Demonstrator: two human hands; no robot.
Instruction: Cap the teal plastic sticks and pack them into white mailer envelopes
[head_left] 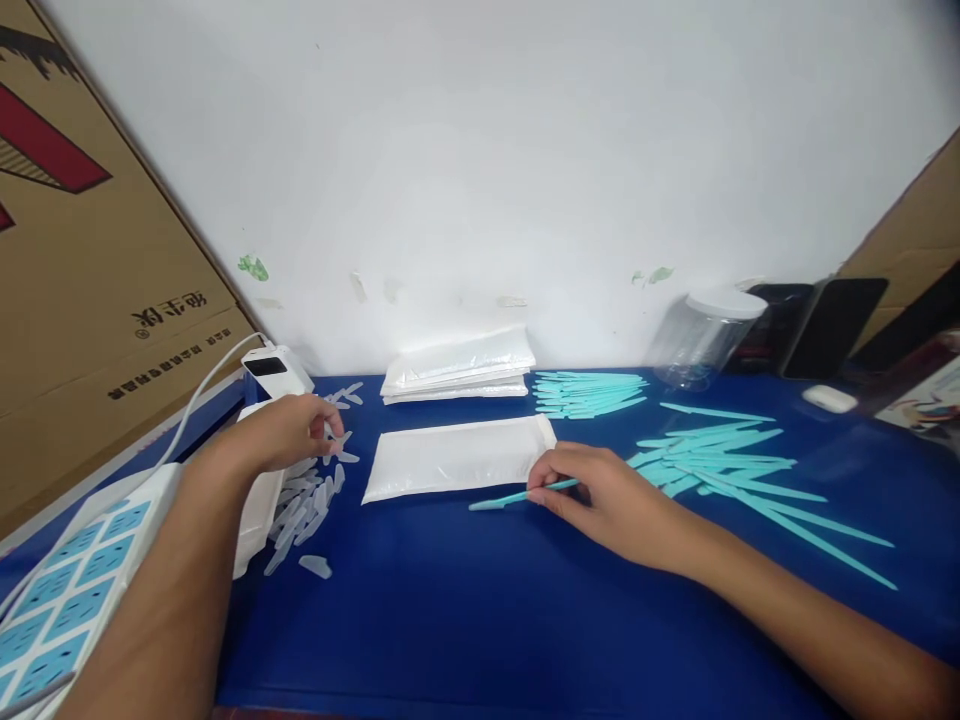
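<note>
My right hand [600,495] pinches a thin teal plastic stick [510,497] just above the blue table [480,600], right below a flat white pouch [457,457]. My left hand [292,428] hovers over a pile of small clear plastic caps [307,500], fingers curled in a pinch at the pile's top; what it holds is too small to make out. Loose teal sticks [720,465] lie scattered to the right of my right hand. A tidier bundle of teal sticks [589,392] sits near the wall.
A stack of white pouches [457,365] lies by the wall. A white power strip [75,580] and a charger [274,368] occupy the left edge. A clear jar [705,335], dark phones [825,325] and cardboard [90,250] line the back and sides.
</note>
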